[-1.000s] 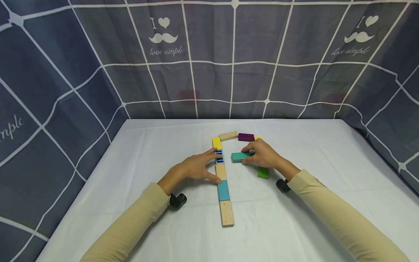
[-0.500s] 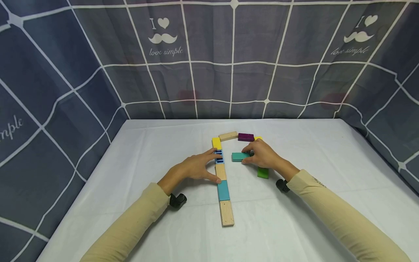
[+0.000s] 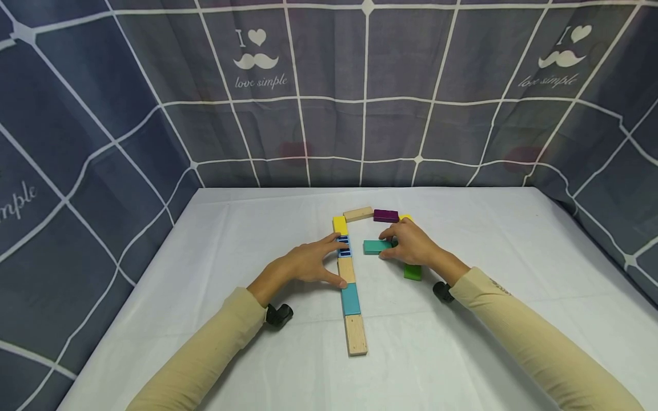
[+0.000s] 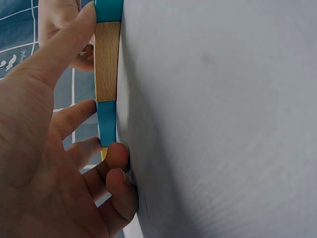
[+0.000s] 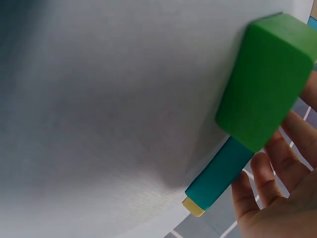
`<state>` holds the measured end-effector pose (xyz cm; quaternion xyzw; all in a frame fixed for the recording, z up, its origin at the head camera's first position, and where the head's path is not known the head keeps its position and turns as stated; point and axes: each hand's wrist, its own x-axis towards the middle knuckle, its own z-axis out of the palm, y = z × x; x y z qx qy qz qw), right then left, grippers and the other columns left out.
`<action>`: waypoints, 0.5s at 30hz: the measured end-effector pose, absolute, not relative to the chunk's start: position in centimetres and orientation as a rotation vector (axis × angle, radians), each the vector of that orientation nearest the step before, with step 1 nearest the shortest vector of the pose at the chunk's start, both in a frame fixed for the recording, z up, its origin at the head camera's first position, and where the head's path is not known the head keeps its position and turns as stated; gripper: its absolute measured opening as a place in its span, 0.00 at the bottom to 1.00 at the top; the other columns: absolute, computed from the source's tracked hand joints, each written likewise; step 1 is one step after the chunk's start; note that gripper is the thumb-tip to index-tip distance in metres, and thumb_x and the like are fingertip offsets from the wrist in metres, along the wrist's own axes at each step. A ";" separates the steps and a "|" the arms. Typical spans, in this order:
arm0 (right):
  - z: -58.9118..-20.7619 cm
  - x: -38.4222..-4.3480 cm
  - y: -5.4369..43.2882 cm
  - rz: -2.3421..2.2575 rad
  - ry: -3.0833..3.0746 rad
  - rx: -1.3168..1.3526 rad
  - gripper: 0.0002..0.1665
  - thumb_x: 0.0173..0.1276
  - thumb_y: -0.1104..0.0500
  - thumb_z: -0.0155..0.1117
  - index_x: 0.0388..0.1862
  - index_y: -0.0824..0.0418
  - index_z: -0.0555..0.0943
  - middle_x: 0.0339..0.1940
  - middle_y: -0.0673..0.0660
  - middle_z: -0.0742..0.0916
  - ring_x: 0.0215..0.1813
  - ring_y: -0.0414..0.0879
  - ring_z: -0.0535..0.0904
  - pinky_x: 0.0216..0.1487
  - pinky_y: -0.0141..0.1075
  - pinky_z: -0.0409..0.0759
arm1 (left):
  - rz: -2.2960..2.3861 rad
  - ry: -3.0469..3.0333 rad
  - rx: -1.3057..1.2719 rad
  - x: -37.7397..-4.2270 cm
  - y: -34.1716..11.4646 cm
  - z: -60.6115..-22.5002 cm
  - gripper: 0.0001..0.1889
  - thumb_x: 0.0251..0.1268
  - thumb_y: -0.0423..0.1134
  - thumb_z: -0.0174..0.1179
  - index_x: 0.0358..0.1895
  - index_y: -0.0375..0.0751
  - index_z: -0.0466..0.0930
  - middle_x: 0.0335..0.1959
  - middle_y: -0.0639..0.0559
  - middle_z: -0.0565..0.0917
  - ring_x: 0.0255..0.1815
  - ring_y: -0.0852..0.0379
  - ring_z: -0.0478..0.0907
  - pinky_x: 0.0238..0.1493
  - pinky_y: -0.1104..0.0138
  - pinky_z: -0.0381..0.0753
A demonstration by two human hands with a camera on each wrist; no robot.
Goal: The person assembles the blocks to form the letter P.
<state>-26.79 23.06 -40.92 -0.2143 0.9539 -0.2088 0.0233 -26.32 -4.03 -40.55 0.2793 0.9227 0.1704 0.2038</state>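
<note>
My right hand (image 3: 415, 244) pinches a teal block (image 3: 375, 246) by its right end, thumb on the near side and a finger on the far side. The block lies flat, its left end a short gap from a straight row. Along that row, my left hand (image 3: 307, 261) stays spread: the thumb touches a blue block (image 3: 351, 299) and the fingers rest at a blue patterned block (image 3: 345, 253). A plain wooden block (image 3: 346, 269) sits between those two. Below my right hand lies a green block (image 3: 413, 273), with another teal block (image 5: 220, 173) following it in the right wrist view.
A wooden block (image 3: 356, 335) ends the row nearest me; a yellow block (image 3: 340, 225) tops it. Across the far end run a wooden block (image 3: 358, 214), a purple block (image 3: 386, 216) and a partly hidden yellow block (image 3: 405, 217). A white cloth (image 3: 247, 228) covers the table.
</note>
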 end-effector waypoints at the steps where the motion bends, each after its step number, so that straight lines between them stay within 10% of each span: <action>1: -40.9 -26.8 23.1 -0.645 2.958 -0.675 0.25 0.57 0.56 0.78 0.52 0.66 0.85 0.45 0.57 0.87 0.50 0.52 0.73 0.53 0.47 0.72 | 0.475 2.575 0.781 -26.3 -4.0 -40.6 0.51 0.46 0.72 0.68 0.76 0.63 0.60 0.81 0.53 0.47 0.77 0.45 0.54 0.67 0.39 0.59; 15: -40.3 -26.3 23.4 -0.681 2.959 -0.685 0.28 0.58 0.54 0.77 0.55 0.66 0.84 0.50 0.59 0.86 0.54 0.54 0.70 0.54 0.48 0.72 | 0.480 2.572 0.793 -26.4 -4.1 -40.6 0.51 0.46 0.72 0.68 0.76 0.62 0.60 0.81 0.53 0.47 0.77 0.46 0.54 0.67 0.41 0.60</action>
